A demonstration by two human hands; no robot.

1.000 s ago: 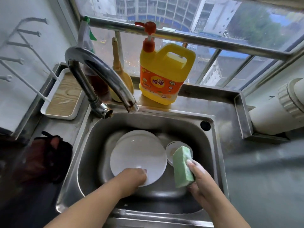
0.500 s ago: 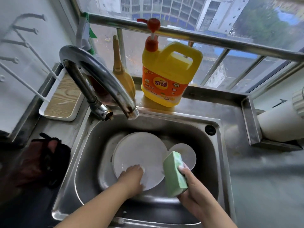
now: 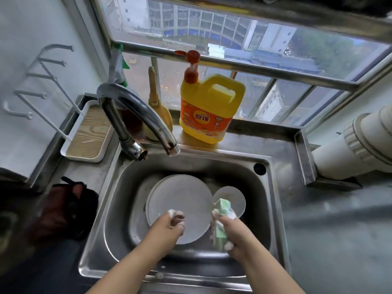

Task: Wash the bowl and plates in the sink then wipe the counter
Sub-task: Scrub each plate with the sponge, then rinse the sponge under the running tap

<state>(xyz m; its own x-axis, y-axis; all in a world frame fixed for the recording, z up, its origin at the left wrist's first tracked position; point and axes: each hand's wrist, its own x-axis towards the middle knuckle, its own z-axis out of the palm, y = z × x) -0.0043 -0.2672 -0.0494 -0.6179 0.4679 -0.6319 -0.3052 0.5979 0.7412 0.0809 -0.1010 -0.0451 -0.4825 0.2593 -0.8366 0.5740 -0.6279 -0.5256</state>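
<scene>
**Both hands down in the steel sink, sponge in the right**

Nearest you, your left hand (image 3: 169,223) reaches into the stainless-steel sink (image 3: 118,200), its soapy fingers (image 3: 177,216) curled at the near edge of the large round white plate (image 3: 180,200); you cannot tell whether they actually pinch the rim. Your right hand (image 3: 235,234) grips the foamy green rectangular sponge (image 3: 221,221), fingers wrapped round it, holding it on end just right of that plate. Behind the sponge a smaller round white dish (image 3: 232,198) lies in the basin, touching the big plate's right side.

Beyond the basin the curved chrome tap (image 3: 135,111) arches over the back rim. On the grey steel table (image 3: 318,209), left of the sink, lies a dark red and black cloth (image 3: 63,209); farther back stands a white tray with a wood-grain base (image 3: 89,132). On the sill stands a yellow detergent jug with a red pump (image 3: 210,107), and the window (image 3: 233,35) behind it shows buildings.
</scene>
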